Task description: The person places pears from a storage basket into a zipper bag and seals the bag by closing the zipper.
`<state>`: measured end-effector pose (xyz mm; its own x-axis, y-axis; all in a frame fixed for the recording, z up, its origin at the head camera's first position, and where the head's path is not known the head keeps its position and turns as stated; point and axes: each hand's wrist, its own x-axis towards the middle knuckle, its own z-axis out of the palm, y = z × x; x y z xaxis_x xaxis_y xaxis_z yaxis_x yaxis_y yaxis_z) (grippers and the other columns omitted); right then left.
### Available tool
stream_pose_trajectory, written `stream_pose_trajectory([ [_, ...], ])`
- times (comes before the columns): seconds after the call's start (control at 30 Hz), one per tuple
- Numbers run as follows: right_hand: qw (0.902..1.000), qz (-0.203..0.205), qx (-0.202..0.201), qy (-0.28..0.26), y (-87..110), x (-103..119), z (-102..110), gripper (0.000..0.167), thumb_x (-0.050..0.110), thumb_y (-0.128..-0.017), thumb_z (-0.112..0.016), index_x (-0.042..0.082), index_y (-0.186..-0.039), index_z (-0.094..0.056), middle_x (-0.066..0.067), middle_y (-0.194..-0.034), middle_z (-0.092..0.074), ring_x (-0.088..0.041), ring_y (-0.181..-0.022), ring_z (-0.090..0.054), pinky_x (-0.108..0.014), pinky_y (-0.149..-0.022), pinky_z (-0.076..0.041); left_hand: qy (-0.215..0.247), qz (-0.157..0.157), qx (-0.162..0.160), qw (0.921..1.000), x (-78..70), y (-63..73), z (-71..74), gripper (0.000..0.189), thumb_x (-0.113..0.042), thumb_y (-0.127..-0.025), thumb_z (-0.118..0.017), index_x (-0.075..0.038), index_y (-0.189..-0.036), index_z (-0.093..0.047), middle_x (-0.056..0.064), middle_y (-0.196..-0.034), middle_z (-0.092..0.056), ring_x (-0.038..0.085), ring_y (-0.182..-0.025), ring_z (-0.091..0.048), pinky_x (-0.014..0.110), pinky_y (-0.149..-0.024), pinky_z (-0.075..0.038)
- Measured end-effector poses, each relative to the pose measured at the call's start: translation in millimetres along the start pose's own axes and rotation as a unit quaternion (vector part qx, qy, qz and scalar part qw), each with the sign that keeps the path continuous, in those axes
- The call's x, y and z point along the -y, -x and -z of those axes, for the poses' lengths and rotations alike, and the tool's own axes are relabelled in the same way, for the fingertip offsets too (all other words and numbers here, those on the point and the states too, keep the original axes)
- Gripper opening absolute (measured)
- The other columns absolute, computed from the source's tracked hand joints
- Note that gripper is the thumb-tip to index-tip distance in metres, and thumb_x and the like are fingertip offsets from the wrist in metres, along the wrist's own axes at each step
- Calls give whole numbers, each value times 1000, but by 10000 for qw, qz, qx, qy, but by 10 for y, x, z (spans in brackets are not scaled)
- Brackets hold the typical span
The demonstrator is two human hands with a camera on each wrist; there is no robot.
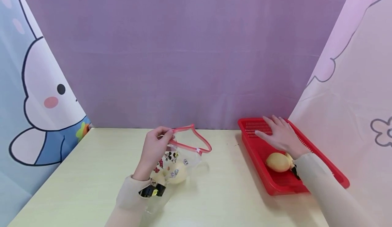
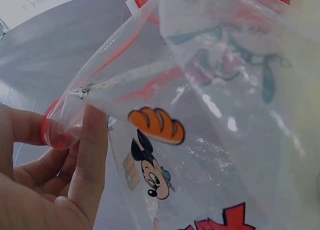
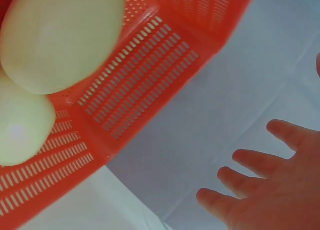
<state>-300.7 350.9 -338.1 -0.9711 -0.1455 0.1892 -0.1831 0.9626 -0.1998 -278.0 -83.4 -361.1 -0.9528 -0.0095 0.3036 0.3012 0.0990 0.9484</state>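
My left hand [image 1: 155,148] pinches the red rim of a clear zipper bag [image 2: 215,165] between thumb and fingers. Cartoon figures are printed on the bag, and a white slider [image 1: 198,150] sits on its red zipper edge; the mouth gapes. Pale yellow round fruits [image 1: 178,172] show through the plastic low in the bag. Over the red basket [image 1: 255,157] hovers my right hand [image 1: 282,135], fingers spread, holding nothing. Below it in the basket lies a yellow oval fruit [image 1: 278,162], with a second one [image 3: 22,122] beside it, partly hidden by the wrist in the head view.
The basket has slotted walls and stands at the right of the pale table [image 1: 220,193], near the right-hand printed curtain [image 1: 352,118]. A purple cloth [image 1: 190,57] hangs behind the table. Another cartoon-printed curtain [image 1: 46,84] borders the left side.
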Motion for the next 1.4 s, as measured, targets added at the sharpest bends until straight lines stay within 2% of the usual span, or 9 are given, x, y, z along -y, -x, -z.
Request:
stream_pose_trajectory([
  [0.2,9998,-91,194,-11,2,-116,-93,95,66,-93,-57,1,-157,-31,-35,-157,-27,-58,-141,-23,-80,-110,-20,1,8,24,10000,-16,5,-4,20,-12,-105,-58,3,-111,-68,25,-97,-63,25,-71,-68,34,-62,-64],
  [0.33,9995,-85,271,-130,16,-173,-148,93,65,-92,-59,1,-155,-34,-34,-154,-32,-57,-139,-28,-80,-106,-28,-31,-4,5,10000,-20,10,-3,19,-12,-104,-58,3,-111,-69,23,-95,-63,25,-72,-68,34,-62,-64],
  [0.47,9986,-173,384,-324,28,-206,-189,93,62,-91,-64,1,-155,-34,-31,-153,-35,-55,-138,-31,-79,-102,-35,-45,-6,-8,10000,-14,11,-1,19,-12,-104,-58,3,-111,-69,20,-93,-63,24,-72,-68,34,-62,-64],
  [0.73,9962,-196,750,-397,32,-269,-291,91,59,-90,-66,-1,-152,-39,-31,-147,-44,-53,-130,-41,-75,-96,-44,-7,8,35,10000,14,2,6,19,-12,-104,-58,3,-110,-69,26,-95,-63,23,-74,-68,35,-62,-64],
  [0.87,9940,-246,999,-363,45,-284,-309,91,60,-87,-69,1,-150,-43,-29,-142,-50,-50,-125,-47,-71,-93,-49,22,-21,48,10000,8,-5,6,20,-12,-104,-57,4,-110,-69,27,-95,-62,24,-73,-68,35,-62,-64],
  [1.1,9870,-437,1499,-373,79,-318,-313,88,56,-84,-73,1,-147,-47,-27,-137,-55,-47,-119,-52,-68,-93,-50,11,-10,62,10000,-13,-8,9,20,-12,-105,-57,3,-110,-69,30,-98,-61,24,-74,-68,35,-62,-64],
  [1.3,9756,-664,2019,-553,111,-327,-337,89,50,-85,-74,-4,-149,-43,-27,-140,-53,-47,-120,-52,-67,-94,-50,8,3,60,10000,-12,-4,12,20,-12,-105,-57,3,-110,-69,25,-95,-62,24,-74,-68,35,-62,-64],
  [1.4,9697,-739,2228,-671,117,-319,-345,88,47,-84,-76,-4,-147,-45,-24,-137,-56,-43,-118,-54,-67,-95,-50,-5,2,58,10000,-6,-2,14,20,-12,-105,-57,3,-110,-68,24,-94,-62,24,-74,-68,35,-62,-64],
])
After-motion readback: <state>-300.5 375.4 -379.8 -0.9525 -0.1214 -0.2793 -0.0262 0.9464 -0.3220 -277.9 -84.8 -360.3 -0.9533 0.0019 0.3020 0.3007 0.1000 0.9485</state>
